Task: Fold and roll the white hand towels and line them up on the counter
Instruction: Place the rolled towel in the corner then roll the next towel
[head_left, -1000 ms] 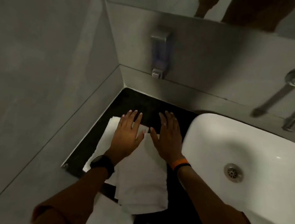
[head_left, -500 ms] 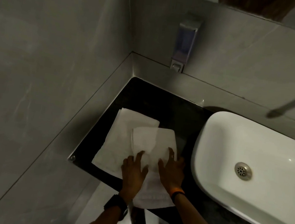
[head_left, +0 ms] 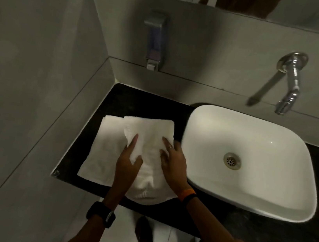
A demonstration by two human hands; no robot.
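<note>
Two white hand towels lie on the black counter (head_left: 120, 99), left of the sink. The lower towel (head_left: 103, 150) is spread flat at the left. The upper towel (head_left: 153, 132) lies across it, and its near end hangs over the counter's front edge. My left hand (head_left: 128, 163) pinches a raised fold of the upper towel between thumb and fingers. My right hand (head_left: 173, 159) presses flat on the towel's right side, fingers together, with a ring on one finger.
A white basin (head_left: 254, 138) stands right of the towels, close to my right hand. A chrome tap (head_left: 291, 82) juts from the back wall above it. A soap dispenser (head_left: 155, 44) hangs over the counter's back. A grey wall bounds the counter's left side.
Both hands slid back from the towel's far end toward its near part. The left hand now pinches up a fold of the upper towel; earlier it lay flat. The camera shifted.
</note>
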